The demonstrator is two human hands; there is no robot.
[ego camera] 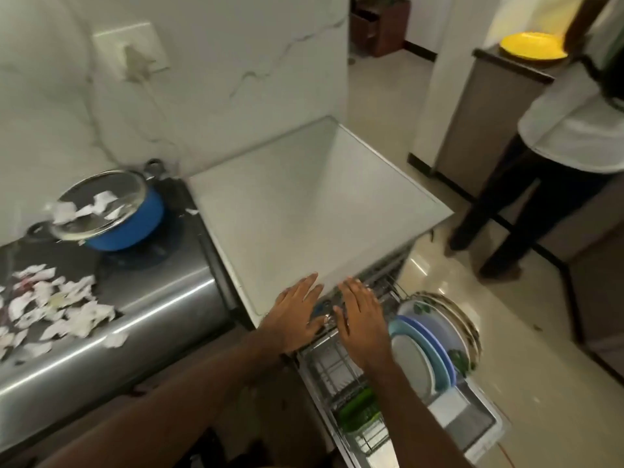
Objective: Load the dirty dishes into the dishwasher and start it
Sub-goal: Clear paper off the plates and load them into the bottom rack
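— Where are my grips?
— Your left grip and right grip lie flat side by side, fingers straight, holding nothing. They're on the pulled-out dishwasher rack, at the white tabletop's front edge.
— And the dishes?
— Plates stand on edge in that rack, just right of your right grip.

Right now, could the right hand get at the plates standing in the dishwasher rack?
Probably yes. The right hand, fingers straight, is right next to the upright plates in the pulled-out rack. Nothing stands between them, and the plates' rims are open from above.
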